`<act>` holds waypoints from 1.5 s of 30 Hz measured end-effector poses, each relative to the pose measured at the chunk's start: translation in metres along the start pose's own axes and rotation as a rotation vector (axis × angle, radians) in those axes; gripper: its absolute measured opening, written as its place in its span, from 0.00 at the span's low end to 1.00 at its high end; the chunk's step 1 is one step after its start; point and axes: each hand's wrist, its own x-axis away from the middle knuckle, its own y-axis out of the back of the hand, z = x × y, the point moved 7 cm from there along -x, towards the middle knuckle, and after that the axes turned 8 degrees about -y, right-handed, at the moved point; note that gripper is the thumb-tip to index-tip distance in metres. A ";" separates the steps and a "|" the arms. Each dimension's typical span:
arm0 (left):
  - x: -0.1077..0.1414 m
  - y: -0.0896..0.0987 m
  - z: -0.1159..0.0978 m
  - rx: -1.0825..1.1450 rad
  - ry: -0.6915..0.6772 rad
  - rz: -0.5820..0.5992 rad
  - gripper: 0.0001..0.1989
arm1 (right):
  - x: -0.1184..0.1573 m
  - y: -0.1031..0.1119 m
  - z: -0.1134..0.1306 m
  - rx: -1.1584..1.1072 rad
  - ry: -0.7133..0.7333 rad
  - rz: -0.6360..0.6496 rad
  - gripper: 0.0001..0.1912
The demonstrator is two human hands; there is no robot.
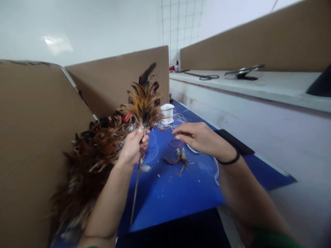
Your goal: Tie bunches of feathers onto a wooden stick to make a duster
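Note:
My left hand [133,146] is closed around the thin stick [136,189] of a feather duster, just below its brown and black feathers [145,103]. The stick slants down toward the table's near edge. A bit of red shows where the feathers meet my fingers. Over the table to the right, my right hand [200,136] has its fingers partly bent, with a small gap between thumb and fingertips. Whether a fine thread lies there is too small to tell. Just under those fingertips is a red loop [176,143]. Several loose feathers [181,158] lie nearer me on the table.
A large heap of brown feathers [100,151] fills the left side, beside cardboard panels [28,137]. A white thread spool [167,113] stands behind on the blue table [176,203]. Scissors [205,76] rest on the white ledge [281,86]. A dark flat object [235,143] lies right of my wrist.

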 end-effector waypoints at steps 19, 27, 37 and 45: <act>0.003 -0.004 -0.017 -0.082 -0.121 -0.011 0.16 | 0.042 -0.094 -0.100 0.466 -0.539 0.373 0.15; 0.005 -0.005 -0.014 -0.085 -0.123 0.018 0.16 | 0.045 -0.122 -0.101 0.461 -0.570 0.430 0.10; 0.001 -0.003 -0.002 -0.117 -0.133 0.025 0.18 | 0.018 -0.033 -0.036 -0.527 -0.412 0.079 0.12; 0.002 -0.011 0.009 -0.230 -0.127 0.064 0.18 | -0.018 0.039 0.059 -0.413 0.057 -0.249 0.05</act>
